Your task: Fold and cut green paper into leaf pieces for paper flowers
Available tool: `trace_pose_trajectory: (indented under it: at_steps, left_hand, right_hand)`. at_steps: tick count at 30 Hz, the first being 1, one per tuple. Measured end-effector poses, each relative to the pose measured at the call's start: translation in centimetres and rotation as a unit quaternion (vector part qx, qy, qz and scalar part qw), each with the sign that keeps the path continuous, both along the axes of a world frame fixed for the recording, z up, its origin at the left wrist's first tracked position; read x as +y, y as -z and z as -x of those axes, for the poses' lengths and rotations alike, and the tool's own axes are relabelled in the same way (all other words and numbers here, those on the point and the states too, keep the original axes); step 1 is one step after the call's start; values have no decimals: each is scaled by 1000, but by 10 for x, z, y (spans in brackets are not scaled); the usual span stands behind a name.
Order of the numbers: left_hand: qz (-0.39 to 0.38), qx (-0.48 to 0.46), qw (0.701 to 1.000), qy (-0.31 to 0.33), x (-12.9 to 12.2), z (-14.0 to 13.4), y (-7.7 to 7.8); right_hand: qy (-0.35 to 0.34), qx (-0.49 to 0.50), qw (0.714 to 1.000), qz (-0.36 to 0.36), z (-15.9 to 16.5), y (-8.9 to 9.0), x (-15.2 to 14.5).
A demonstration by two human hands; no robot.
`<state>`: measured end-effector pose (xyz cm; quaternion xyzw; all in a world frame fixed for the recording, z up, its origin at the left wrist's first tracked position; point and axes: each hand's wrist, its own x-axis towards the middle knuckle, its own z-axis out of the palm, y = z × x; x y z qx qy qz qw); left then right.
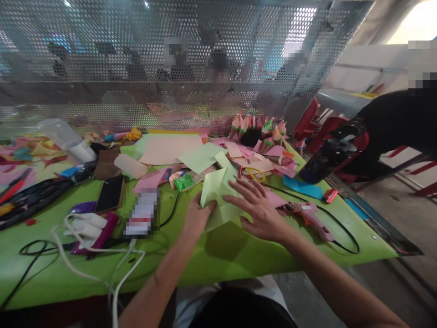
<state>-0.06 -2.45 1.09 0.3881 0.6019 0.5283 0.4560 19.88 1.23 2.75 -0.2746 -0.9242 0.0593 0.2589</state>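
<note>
A pale green sheet of paper, partly folded up, stands between my hands at the front middle of the table. My left hand pinches its left lower edge, with the thumb on the near side. My right hand has its fingers spread against the paper's right side; whether the fingertips press on it I cannot tell. Just right of that hand lies a pink glue gun with a black cord. Behind the paper are more pale green sheets and pink paper scraps.
On the left are a phone, a darker phone, a purple power strip and loose white cables. Paper cones stand at the back right. A perforated metal panel closes the far side. Someone in black is at the right.
</note>
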Motion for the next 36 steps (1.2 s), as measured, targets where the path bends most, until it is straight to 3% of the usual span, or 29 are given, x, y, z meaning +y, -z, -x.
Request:
trace_pose_trajectory:
  at_steps: [2, 5, 8, 11, 13, 15, 17, 21, 25, 28, 32, 36]
  left_hand:
    - [2, 40, 999, 7, -5, -2, 1]
    - [1, 100, 995, 25, -16, -3, 3]
    - [17, 242, 969, 51, -33, 0, 4]
    - [16, 469, 881, 65, -54, 4, 4]
    - [-49, 578, 812, 61, -68, 5, 5]
    - [-123, 634, 760, 73, -78, 6, 7]
    - [-182, 636, 735, 150, -86, 8, 10]
    - [-177, 554, 746, 323, -96, 19, 14]
    - [-131, 495, 774, 373, -100, 30, 13]
    - [-107, 466, 813, 333, -99, 29, 12]
    - [-86, 446, 870, 191, -90, 19, 14]
    - [-37, 450, 890, 65, -77, 11, 17]
  right_hand:
    - [-29, -54, 998, -6, -2, 4, -6]
    - [-28, -57, 998, 1, -7, 18, -9]
    - [-48, -35, 998, 18, -16, 32, -15]
    - [-68, -37, 996, 39, -23, 41, -26]
    - [-72, -45, 995, 44, -26, 43, -34]
    - [-72, -49, 995, 49, -27, 45, -42]
    - [-66, -40, 995, 60, -28, 46, -47]
    - [-57, 7, 994, 97, -30, 46, -50]
    - [-53, 45, 983, 169, -31, 45, -45]
    - [-31, 61, 968, 242, -30, 42, -38]
    - [43, 62, 942, 326, -24, 36, -29]
    - [121, 55, 937, 324, -17, 35, -20]
